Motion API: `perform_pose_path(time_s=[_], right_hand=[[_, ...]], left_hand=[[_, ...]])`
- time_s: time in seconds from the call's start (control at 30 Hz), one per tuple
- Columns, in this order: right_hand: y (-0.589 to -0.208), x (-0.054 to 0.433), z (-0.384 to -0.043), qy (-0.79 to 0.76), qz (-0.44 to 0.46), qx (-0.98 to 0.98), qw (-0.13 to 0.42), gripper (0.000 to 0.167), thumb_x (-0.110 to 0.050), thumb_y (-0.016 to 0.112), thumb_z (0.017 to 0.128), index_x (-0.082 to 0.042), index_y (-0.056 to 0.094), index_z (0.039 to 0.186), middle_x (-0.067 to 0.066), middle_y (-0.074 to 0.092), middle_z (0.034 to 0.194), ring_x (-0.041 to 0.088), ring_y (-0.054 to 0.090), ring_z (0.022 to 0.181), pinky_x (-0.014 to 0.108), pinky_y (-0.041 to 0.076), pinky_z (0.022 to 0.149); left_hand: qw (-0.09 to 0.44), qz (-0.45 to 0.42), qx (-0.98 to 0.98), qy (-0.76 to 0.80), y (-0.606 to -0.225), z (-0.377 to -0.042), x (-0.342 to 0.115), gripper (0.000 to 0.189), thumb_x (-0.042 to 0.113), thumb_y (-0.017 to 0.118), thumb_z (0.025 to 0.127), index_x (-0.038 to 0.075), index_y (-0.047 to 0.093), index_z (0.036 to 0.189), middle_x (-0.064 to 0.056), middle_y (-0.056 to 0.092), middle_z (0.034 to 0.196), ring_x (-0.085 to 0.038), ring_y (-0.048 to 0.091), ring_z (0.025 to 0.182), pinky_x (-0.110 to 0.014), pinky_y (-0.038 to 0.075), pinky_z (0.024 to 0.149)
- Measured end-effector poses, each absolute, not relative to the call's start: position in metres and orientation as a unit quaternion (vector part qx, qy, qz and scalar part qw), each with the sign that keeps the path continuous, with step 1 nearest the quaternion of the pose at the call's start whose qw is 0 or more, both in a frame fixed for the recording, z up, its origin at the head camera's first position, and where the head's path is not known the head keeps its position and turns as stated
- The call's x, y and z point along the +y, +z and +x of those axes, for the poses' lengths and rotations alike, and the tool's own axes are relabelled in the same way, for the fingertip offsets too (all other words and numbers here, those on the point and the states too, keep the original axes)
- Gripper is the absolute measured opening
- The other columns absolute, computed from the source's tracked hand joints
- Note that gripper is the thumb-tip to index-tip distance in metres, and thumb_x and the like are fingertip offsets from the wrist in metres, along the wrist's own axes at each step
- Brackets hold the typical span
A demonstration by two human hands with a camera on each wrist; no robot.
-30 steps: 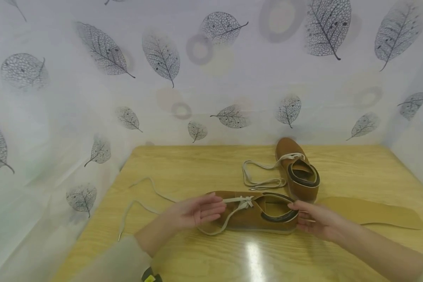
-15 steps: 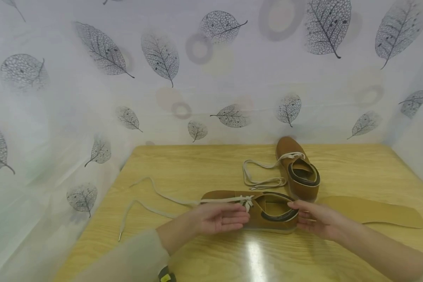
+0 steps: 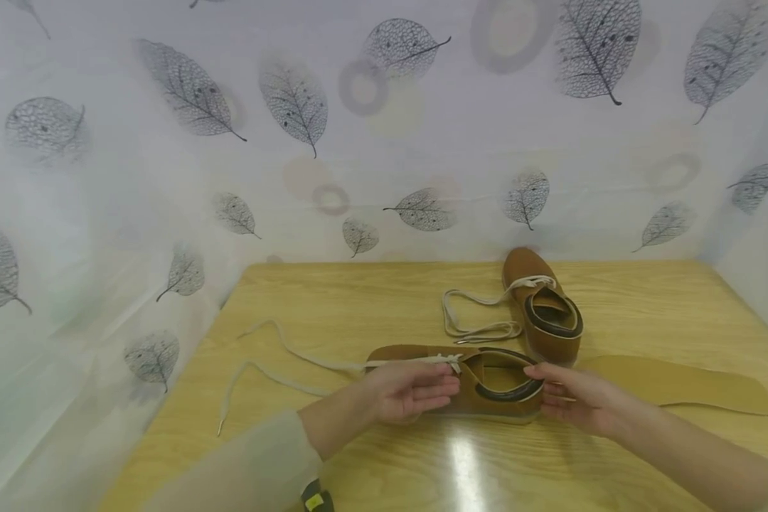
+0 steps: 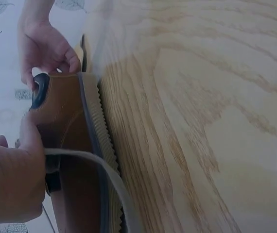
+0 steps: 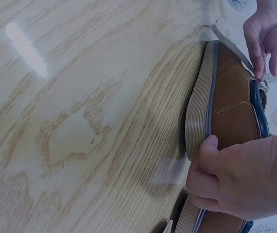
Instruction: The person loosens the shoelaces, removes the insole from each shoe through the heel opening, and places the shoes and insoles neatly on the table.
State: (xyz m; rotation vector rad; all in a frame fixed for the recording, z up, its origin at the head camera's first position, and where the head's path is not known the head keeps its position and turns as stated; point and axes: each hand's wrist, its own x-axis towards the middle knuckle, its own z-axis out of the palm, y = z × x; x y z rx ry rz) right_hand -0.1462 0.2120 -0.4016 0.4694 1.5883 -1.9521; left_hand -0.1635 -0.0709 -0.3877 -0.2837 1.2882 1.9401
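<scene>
A brown shoe (image 3: 470, 400) with a dark padded collar lies lengthwise on the wooden table, toe to the left. At its heel my right hand (image 3: 579, 400) grips the collar, thumb over the rim and other fingers curled against the outside. My left hand (image 3: 409, 391) is over the shoe's lacing, its thumb and a fingertip pinching the off-white shoelace (image 5: 267, 60) close to the eyelets. From beneath that hand a strand of lace (image 4: 102, 162) hangs across the shoe's side. Two long lace ends (image 3: 272, 377) trail leftward over the table. The left hand hides part of the shoe's front.
A second brown shoe (image 3: 557, 347) stands behind, toe toward the wall, its lace (image 3: 486, 333) looped on the table. A flat tan insole (image 3: 685, 384) lies to the right. Leaf-printed white sheeting (image 3: 384, 156) surrounds the wooden table (image 3: 333, 299) at the back and sides.
My left hand has moved right along the shoe, from near the toe to the lacing beside the opening. The right hand stays at the heel.
</scene>
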Motion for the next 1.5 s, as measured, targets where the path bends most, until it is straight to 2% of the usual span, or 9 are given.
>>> perform_pose_path(time_s=[0.27,0.43,0.57,0.77,1.0,1.23,1.4,1.5], right_hand=[[-0.401,0.213,-0.146,-0.732,0.173,0.593,0.287,0.007,-0.017,0.064,0.089,-0.013,0.068,0.085,0.008,0.032,0.103,0.017,0.038,0.096,0.026,0.050,0.083],[-0.401,0.212,-0.146,-0.730,0.171,0.595,0.289,0.008,-0.017,0.064,0.089,-0.013,0.069,0.085,0.008,0.030,0.105,0.018,0.038,0.098,0.026,0.050,0.083],[-0.401,0.212,-0.147,-0.732,0.167,0.595,0.287,0.008,-0.017,0.064,0.089,-0.014,0.070,0.085,0.008,0.030,0.104,0.018,0.038,0.098,0.026,0.050,0.083],[-0.400,0.211,-0.146,-0.730,0.165,0.599,0.284,0.007,-0.016,0.064,0.089,-0.013,0.069,0.084,0.007,0.031,0.101,0.017,0.039,0.097,0.026,0.050,0.083],[-0.400,0.212,-0.147,-0.730,0.157,0.604,0.280,0.009,-0.016,0.063,0.090,-0.014,0.069,0.084,0.006,0.034,0.098,0.017,0.040,0.095,0.027,0.049,0.084],[-0.401,0.213,-0.147,-0.725,0.163,0.608,0.281,0.010,-0.017,0.063,0.089,-0.014,0.070,0.084,0.007,0.032,0.101,0.017,0.040,0.097,0.026,0.050,0.083],[-0.401,0.214,-0.146,-0.728,0.167,0.603,0.280,0.009,-0.016,0.063,0.090,-0.012,0.070,0.085,0.009,0.027,0.105,0.019,0.037,0.099,0.027,0.051,0.084],[-0.399,0.212,-0.145,-0.730,0.170,0.601,0.279,0.008,-0.015,0.063,0.089,-0.010,0.068,0.085,0.009,0.028,0.105,0.020,0.038,0.100,0.027,0.051,0.084]], left_hand=[[0.338,-0.107,0.546,0.759,-0.396,-0.168,-0.064,0.025,0.005,0.062,0.089,-0.004,0.063,0.112,-0.011,0.071,0.092,-0.018,0.069,0.085,-0.037,0.053,0.091],[0.293,-0.092,0.633,0.710,-0.393,-0.168,-0.057,0.019,0.007,0.068,0.085,-0.001,0.069,0.102,-0.010,0.073,0.084,-0.012,0.069,0.070,-0.033,0.057,0.079],[0.268,-0.069,0.681,0.678,-0.392,-0.171,-0.053,0.016,0.009,0.070,0.083,-0.001,0.071,0.096,-0.010,0.073,0.083,-0.010,0.067,0.064,-0.031,0.058,0.074],[0.231,-0.026,0.671,0.704,-0.405,-0.169,-0.052,0.012,0.007,0.069,0.085,-0.004,0.068,0.090,-0.008,0.071,0.079,-0.009,0.065,0.065,-0.028,0.058,0.072],[0.173,0.025,0.627,0.759,-0.423,-0.156,-0.056,0.015,0.000,0.066,0.086,-0.013,0.062,0.092,-0.009,0.070,0.086,-0.012,0.067,0.075,-0.029,0.057,0.078],[0.186,-0.020,0.676,0.713,-0.413,-0.161,-0.048,0.024,0.019,0.072,0.084,-0.004,0.070,0.091,-0.008,0.071,0.077,-0.012,0.067,0.066,-0.028,0.059,0.064],[0.198,-0.033,0.682,0.703,-0.410,-0.163,-0.045,0.020,0.014,0.072,0.084,-0.005,0.069,0.089,-0.005,0.070,0.074,-0.011,0.067,0.064,-0.026,0.058,0.062],[0.189,-0.031,0.666,0.721,-0.415,-0.160,-0.048,0.017,0.011,0.070,0.085,-0.005,0.067,0.089,-0.006,0.071,0.077,-0.012,0.067,0.069,-0.026,0.058,0.068]])
